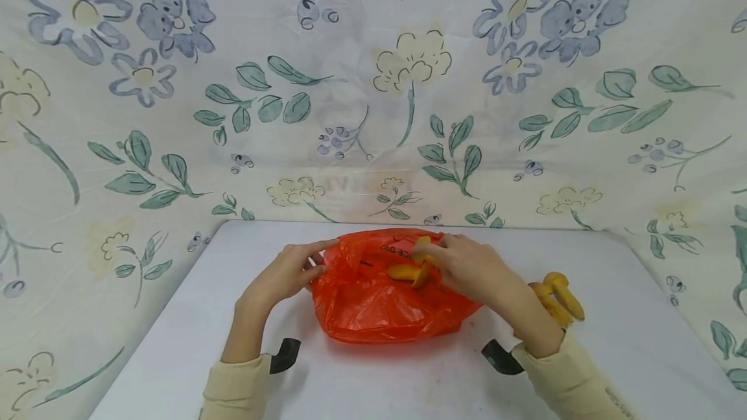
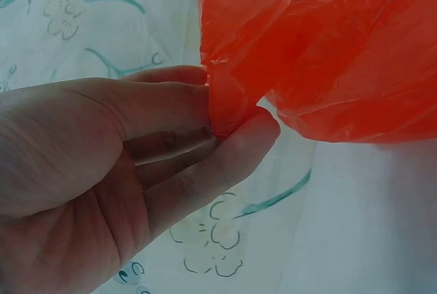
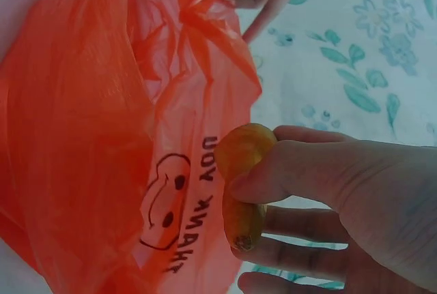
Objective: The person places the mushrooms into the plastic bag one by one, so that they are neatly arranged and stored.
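R hand (image 1: 474,266) pinching yellow mushroom (image 3: 235,164), long axis across thumb | L hand (image 1: 290,271) pinching edge of red bag (image 1: 385,313) | bag between hands, mushroom at its mouth, R nearer

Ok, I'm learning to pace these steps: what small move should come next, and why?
Probably lower the held mushroom a little into the bag and release it: the right hand has it at the bag's mouth, while the left hand pinches the bag's edge.
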{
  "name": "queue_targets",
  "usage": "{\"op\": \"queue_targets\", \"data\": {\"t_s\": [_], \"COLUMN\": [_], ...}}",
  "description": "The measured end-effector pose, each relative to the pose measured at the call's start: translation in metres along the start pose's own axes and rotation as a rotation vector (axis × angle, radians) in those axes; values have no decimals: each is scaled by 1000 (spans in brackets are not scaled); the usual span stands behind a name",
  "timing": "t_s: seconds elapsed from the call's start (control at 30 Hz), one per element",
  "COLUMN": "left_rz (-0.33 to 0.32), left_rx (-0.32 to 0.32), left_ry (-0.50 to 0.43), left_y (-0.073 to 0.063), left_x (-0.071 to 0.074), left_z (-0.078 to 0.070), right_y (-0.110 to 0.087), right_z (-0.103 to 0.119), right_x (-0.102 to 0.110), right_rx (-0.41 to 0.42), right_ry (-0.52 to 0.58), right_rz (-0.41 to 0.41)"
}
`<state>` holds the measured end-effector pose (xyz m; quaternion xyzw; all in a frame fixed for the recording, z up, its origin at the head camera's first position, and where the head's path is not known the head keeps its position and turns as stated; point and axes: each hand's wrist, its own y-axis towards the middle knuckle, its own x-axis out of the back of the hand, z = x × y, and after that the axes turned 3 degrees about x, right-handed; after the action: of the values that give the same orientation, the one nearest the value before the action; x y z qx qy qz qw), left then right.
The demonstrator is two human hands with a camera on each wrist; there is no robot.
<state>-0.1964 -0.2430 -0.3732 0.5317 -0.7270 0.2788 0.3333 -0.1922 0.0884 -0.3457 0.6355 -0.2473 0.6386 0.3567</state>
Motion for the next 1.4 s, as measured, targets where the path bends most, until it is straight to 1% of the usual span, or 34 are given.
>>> {"op": "queue_targets", "data": {"t_s": [0.2,0.5,0.8,0.97,1.13,1.27,1.4], "left_rz": [1,1,-1,3,-1,2,0], "left_rx": [-2,-1,4,-2,3,1,-1], "left_ry": [-5,-13,-12,-9,-1,1,7], "left_y": [1,0,1,0,1,1,2], "left_x": [-1,-2,-1,-1,-2,-3,-4], "left_z": [0,1,1,1,0,0,0], "right_y": [5,20,43,54,64,72,79], "right_z": [5,8,14,18,25,32,36], "right_x": [-4,-11,-14,-14,-14,-20,-29], "right_rx": [0,51,41,47,50,39,49], "right_ry": [30,64,54,54,95,121,137], "right_rz": [39,66,184,222,257,308,364]}}
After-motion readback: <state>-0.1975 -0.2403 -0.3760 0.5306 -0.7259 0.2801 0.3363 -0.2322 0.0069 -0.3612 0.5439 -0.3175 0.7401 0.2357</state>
